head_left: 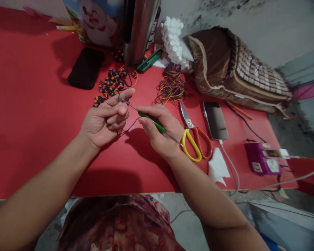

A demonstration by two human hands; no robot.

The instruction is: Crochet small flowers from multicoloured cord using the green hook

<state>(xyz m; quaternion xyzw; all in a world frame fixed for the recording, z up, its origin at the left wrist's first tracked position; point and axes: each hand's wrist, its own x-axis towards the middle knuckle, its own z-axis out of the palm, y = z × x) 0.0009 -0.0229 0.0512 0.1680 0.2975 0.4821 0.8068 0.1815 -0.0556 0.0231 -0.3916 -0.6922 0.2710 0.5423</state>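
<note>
My right hand [163, 134] pinches a crochet hook [152, 121] by its green handle. The hook's thin metal shaft points up and left to the fingers of my left hand [103, 122]. Dark blue yarn [132, 124] loops over the raised index finger of my left hand, whose other fingers are curled in. A strand runs from that hand across to the right fingertips. Behind the left hand lie small crocheted pieces [111, 83] in dark, orange and purple yarn, partly hidden by it. A loose yarn tangle [171, 89] lies beyond my right hand.
Scissors [189, 124] with yellow and red handles lie beside my right hand. Farther right are a charging phone [215, 120], crumpled tissue [218, 165] and a purple box [261, 158]. A black phone [86, 68], green cutter [149, 61], metal flask [140, 31] and brown bag [225, 66] stand farther back.
</note>
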